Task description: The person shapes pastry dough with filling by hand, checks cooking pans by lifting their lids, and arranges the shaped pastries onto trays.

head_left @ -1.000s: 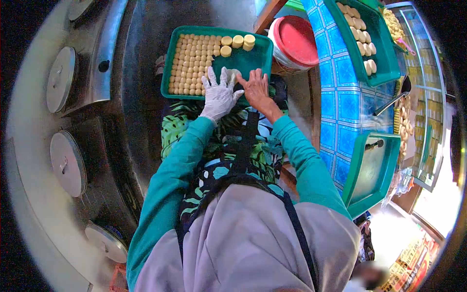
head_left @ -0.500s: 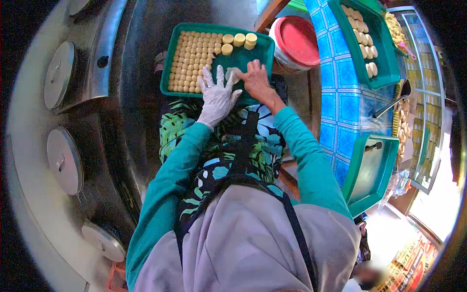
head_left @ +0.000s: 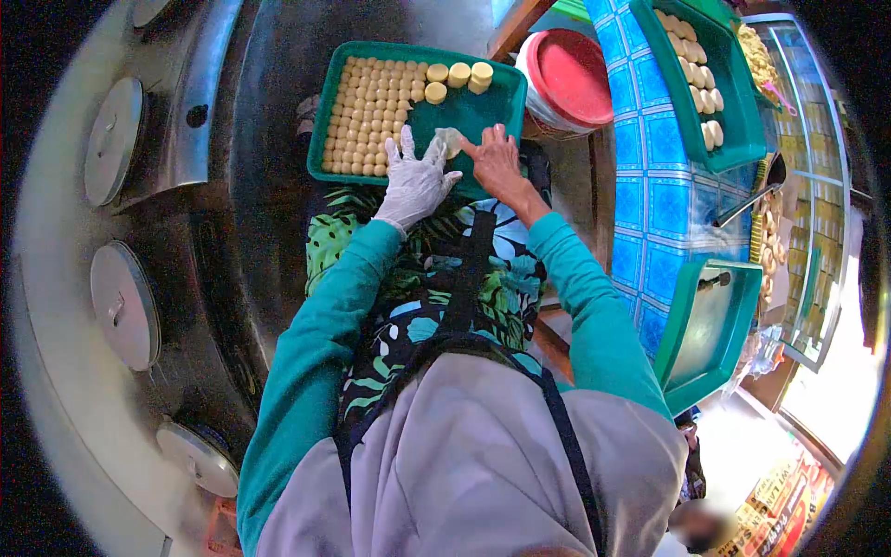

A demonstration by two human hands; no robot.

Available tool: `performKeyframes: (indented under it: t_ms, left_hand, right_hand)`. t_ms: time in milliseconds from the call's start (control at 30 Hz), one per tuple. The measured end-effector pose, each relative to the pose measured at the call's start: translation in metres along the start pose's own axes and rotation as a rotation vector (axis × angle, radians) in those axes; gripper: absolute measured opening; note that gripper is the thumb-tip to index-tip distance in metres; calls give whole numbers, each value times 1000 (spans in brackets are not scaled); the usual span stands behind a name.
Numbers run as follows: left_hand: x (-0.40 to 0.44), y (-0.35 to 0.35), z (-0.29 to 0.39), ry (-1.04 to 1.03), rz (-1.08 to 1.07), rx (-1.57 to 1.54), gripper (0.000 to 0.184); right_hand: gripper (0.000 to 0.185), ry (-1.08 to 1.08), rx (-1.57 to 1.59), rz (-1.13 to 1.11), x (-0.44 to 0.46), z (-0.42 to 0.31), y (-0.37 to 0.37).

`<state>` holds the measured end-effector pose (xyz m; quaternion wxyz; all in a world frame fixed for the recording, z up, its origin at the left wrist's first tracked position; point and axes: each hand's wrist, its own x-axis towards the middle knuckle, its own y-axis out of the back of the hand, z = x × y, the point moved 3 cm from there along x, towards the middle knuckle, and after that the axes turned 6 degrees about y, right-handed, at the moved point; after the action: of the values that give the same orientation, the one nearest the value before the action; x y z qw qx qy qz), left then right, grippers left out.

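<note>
From my remote post, the head view runs outward from the wearer: a mauve head covering (head_left: 455, 436) lies nearest, flanked by teal sleeves (head_left: 320, 306) above a leaf-patterned apron (head_left: 506, 269). Beyond it are the two hands, both palm down at the near side of a green tray (head_left: 501, 104). The left hand (head_left: 416, 186), in a white glove, is open with its fingers spread and its fingertips beside a pale flat piece (head_left: 450, 142). The right hand (head_left: 501, 172), bare, has its fingers extended and a little bent; its index finger meets the right edge of the piece, and I cannot tell whether it grips it. The piece lies between the hands, over the bare part of the tray. Close rows of small round dough balls (head_left: 362, 111) fill the tray's left side; pale yellow cylinders (head_left: 458, 75) stand along the top, the rightmost ones stacked. To the left I note round metal lids (head_left: 125, 306).

On the right, a tabletop (head_left: 640, 139) with a blue tile-patterned cover carries a second green tray (head_left: 754, 325) containing a dark-headed tool (head_left: 713, 279), and a third green tray (head_left: 733, 130) with oval dough pieces (head_left: 698, 74). A white bucket (head_left: 543, 93) with a red lid (head_left: 575, 79) stands just beside the tabletop; a glass-fronted cabinet (head_left: 817, 213) lies beyond.
</note>
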<state>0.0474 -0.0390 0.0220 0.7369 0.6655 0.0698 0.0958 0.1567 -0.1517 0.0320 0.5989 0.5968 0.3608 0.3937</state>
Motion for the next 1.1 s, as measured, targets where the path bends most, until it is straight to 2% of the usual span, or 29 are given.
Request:
performKeyframes:
  t_ms: [133, 200, 267, 333, 433, 567, 667, 700, 733, 800, 933, 967, 1067, 1100]
  left_hand:
    - [21, 1, -5, 22, -22, -85, 59]
    - [26, 1, -3, -50, 170, -39, 59]
    - [32, 1, -3, -43, 101, -30, 60]
    - [30, 6, -2, -70, 73, -13, 62]
    - [29, -4, -7, -71, 105, -71, 63]
    - [26, -7, -7, -53, 160, -93, 64]
    - [25, 3, -8, -21, 127, 31, 65]
    - [17, 3, -8, -31, 111, -7, 66]
    - [7, 1, -7, -47, 85, -47, 66]
    - [4, 0, -9, -11, 119, -137, 66]
    - [-5, 4, -6, -79, 69, 72, 64]
    - [-7, 5, -5, -24, 119, -34, 59]
    - [-2, 2, -8, -16, 113, -15, 56]
    - [2, 0, -9, -16, 37, 39, 56]
  right_hand:
    - [34, -49, 83, 6, 11, 10, 5]
    - [33, -7, 28, 36, 15, 7, -7]
    - [32, 34, -34, 65, 17, 9, -5]
    - [32, -6, 119, -52, 18, 18, 5]
    - [31, 41, -36, -58, 25, 8, -4]
    - [30, 30, -36, 19, 18, 3, -5]
    - [31, -17, 38, 15, 18, 13, 3]
    - [29, 17, -83, -92, 12, 7, 4]
    - [29, 15, -76, -100, 7, 4, -1]
    - [27, -34, 45, 21, 0, 3, -5]
    - [28, 43, -76, 24, -6, -10, -6]
    - [29, 19, -36, -10, -5, -11, -4]
    - [28, -19, 69, -112, 4, -6, 8]
    - [28, -36, 127, -163, 10, -1, 10]
